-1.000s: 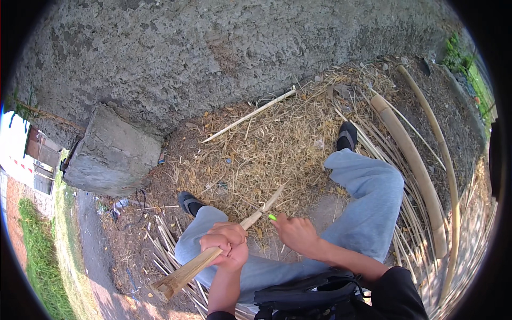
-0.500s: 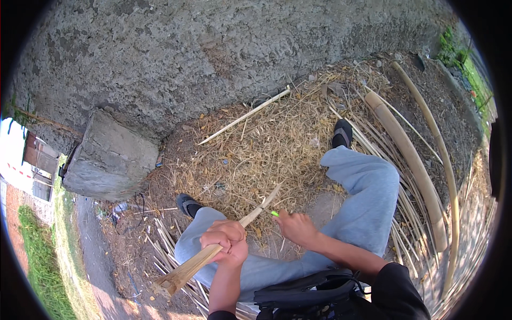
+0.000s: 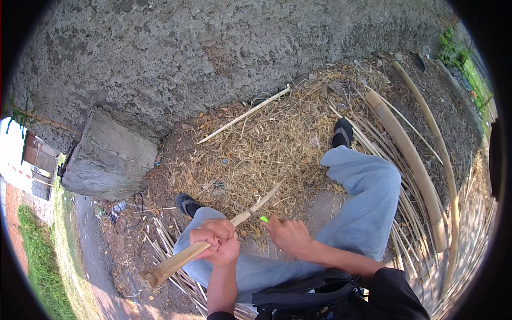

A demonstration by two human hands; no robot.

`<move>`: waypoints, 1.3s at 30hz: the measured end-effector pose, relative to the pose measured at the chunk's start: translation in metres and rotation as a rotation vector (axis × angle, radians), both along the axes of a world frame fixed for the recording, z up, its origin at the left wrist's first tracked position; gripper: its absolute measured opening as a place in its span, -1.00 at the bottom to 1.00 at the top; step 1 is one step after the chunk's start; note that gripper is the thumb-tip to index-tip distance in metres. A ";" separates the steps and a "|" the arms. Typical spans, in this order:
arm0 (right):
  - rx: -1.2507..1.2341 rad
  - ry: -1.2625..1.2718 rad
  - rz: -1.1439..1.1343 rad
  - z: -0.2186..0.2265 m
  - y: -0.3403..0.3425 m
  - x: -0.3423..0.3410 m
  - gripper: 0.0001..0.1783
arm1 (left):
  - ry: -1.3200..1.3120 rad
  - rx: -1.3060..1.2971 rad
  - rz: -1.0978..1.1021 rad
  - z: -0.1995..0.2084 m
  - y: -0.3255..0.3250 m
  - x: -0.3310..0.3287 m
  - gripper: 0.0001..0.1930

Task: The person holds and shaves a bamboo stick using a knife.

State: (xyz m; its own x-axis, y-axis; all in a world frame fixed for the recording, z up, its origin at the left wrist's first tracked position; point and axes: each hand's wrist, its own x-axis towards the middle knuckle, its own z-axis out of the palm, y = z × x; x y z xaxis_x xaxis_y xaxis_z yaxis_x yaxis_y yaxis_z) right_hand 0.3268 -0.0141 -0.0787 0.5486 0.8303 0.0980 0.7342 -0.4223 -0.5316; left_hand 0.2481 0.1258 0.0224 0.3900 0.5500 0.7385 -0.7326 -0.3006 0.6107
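Underfoot, a bed of dry yellow straw (image 3: 266, 144), with a grey concrete block (image 3: 106, 157) at the left against the rough grey wall (image 3: 213, 53) and long curved bamboo poles (image 3: 410, 160) at the right. Above the lap, a split tan bamboo strip (image 3: 213, 240), long axis slanting from lower left to upper right, thin tip toward the straw. Left hand (image 3: 216, 242) clenched tight round its middle. Right hand (image 3: 288, 234) closed on a small green-handled tool (image 3: 264, 219) just beside the strip.

We see bare dirt ground (image 3: 426, 96) below rough concrete wall. On it: dry straw litter (image 3: 266, 144), pale thin stick (image 3: 242, 114), two thick curved bamboo poles (image 3: 408, 154) at right, split bamboo strips (image 3: 165, 250), concrete block (image 3: 106, 157) at left, possibly resting against wall.
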 end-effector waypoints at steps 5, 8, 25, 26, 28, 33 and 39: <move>-0.023 -0.016 -0.046 0.005 0.004 -0.006 -0.68 | 0.006 -0.015 0.026 -0.006 0.005 -0.003 -0.47; -0.023 0.073 0.049 0.020 -0.002 -0.008 -0.67 | -0.008 0.005 -0.029 -0.003 -0.003 -0.001 -0.47; -0.215 0.154 -0.006 -0.009 0.020 0.007 -0.69 | 0.019 0.020 0.025 -0.005 0.004 -0.001 -0.47; -0.220 0.156 -0.013 -0.025 0.015 0.010 -0.69 | 0.020 0.015 0.018 -0.002 0.000 0.002 -0.47; -0.187 0.123 -0.131 -0.080 0.007 0.018 -0.69 | 0.005 -0.005 -0.003 0.004 -0.007 0.008 -0.46; -0.246 0.233 -0.064 -0.065 0.026 0.026 -0.68 | 0.008 -0.009 0.008 -0.003 0.006 0.002 -0.46; -0.160 0.210 -0.156 -0.129 0.006 0.034 -0.67 | -0.002 -0.004 -0.023 -0.002 -0.004 0.006 -0.46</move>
